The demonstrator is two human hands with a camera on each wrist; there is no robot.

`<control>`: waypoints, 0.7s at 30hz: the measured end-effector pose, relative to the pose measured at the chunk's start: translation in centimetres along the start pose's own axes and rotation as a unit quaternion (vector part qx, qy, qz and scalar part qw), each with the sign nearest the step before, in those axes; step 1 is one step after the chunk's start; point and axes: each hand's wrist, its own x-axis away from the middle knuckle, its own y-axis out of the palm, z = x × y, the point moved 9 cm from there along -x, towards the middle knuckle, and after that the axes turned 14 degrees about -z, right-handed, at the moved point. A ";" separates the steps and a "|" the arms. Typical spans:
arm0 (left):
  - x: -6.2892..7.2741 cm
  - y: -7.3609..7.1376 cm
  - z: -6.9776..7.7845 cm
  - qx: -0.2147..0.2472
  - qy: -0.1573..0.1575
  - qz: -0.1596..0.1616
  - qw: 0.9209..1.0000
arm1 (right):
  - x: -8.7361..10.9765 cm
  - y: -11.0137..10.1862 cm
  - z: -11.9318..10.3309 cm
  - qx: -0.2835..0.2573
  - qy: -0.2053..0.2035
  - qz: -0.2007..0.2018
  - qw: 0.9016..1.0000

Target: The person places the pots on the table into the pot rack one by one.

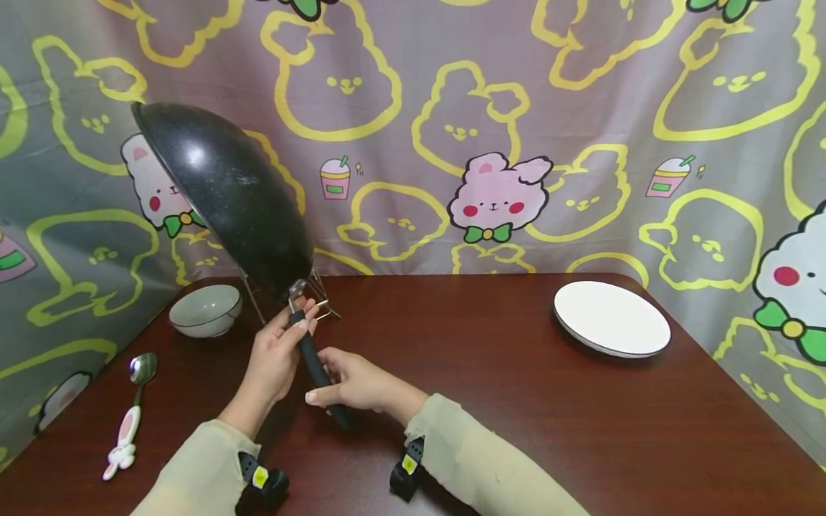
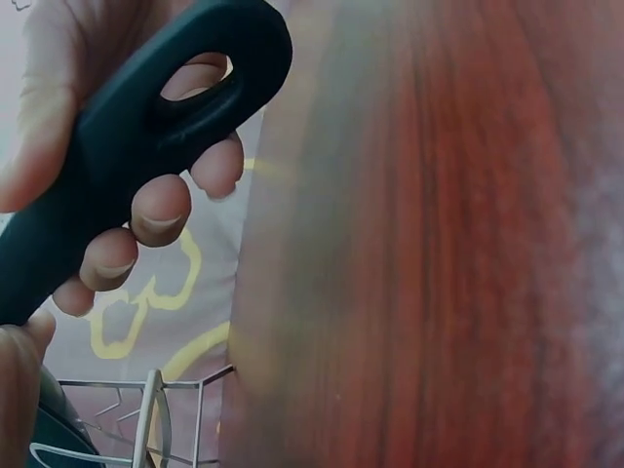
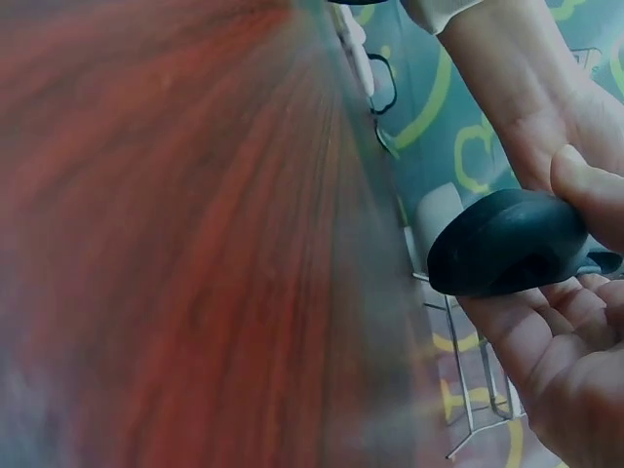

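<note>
A black wok (image 1: 226,186) is held up tilted on its side, its dark outer bottom facing right and its inside hidden. My left hand (image 1: 277,351) grips the wok's handle (image 1: 312,362) close to the pan. Lower down, near the hanging-hole end, my right hand (image 1: 355,380) holds the same handle with the thumb across it. The handle's looped end (image 2: 258,49) shows large in the left wrist view, fingers curled beneath it. Seen from the right wrist, the handle end (image 3: 507,244) lies between thumb and fingers.
Behind the wok stands a wire rack (image 1: 325,294), partly hidden. A bowl (image 1: 206,312) sits at the back left, with a rabbit-handled spoon (image 1: 132,416) nearer. At the right back, a white plate (image 1: 609,319) lies on the brown table (image 1: 516,423). A patterned curtain (image 1: 400,107) hangs behind.
</note>
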 end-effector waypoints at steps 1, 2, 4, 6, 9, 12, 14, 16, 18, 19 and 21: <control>0.0 0.0 0.0 0.001 0.001 0.001 1.000 | -0.1 0.0 0.1 0.001 0.001 0.001 1.000; 0.0 -0.1 0.0 0.002 0.002 0.002 1.000 | -0.1 0.0 0.1 0.002 0.003 0.003 1.000; 0.0 -0.2 -0.1 0.004 0.003 0.005 1.000 | -0.2 0.0 0.2 0.004 0.005 0.004 1.000; 0.0 -0.3 -0.2 0.006 0.002 0.008 1.000 | -0.3 0.0 0.4 0.006 0.007 0.004 1.000; 0.0 -0.5 -0.7 0.007 -0.005 0.012 1.000 | -0.4 -0.1 0.8 0.011 0.014 0.005 1.000; 0.1 -0.8 -1.1 0.010 -0.010 0.016 1.000 | -0.5 -0.1 1.1 0.018 0.022 0.007 1.000; 0.2 -0.9 -1.4 0.014 -0.009 0.015 1.000 | -0.5 0.0 1.2 0.021 0.025 0.006 0.999; 0.3 -1.0 -1.5 0.016 -0.005 0.013 1.000 | -0.4 0.1 1.3 0.021 0.028 0.005 0.999; 0.3 -1.0 -1.6 0.016 -0.001 0.009 1.000 | -0.5 0.1 1.3 0.023 0.030 0.004 0.999; 0.3 -1.0 -1.6 0.016 0.000 0.007 1.000 | -0.5 0.1 1.3 0.025 0.030 0.005 0.999; 0.2 -1.1 -1.6 0.013 0.000 0.003 1.000 | -0.6 0.0 1.3 0.035 0.033 0.005 0.999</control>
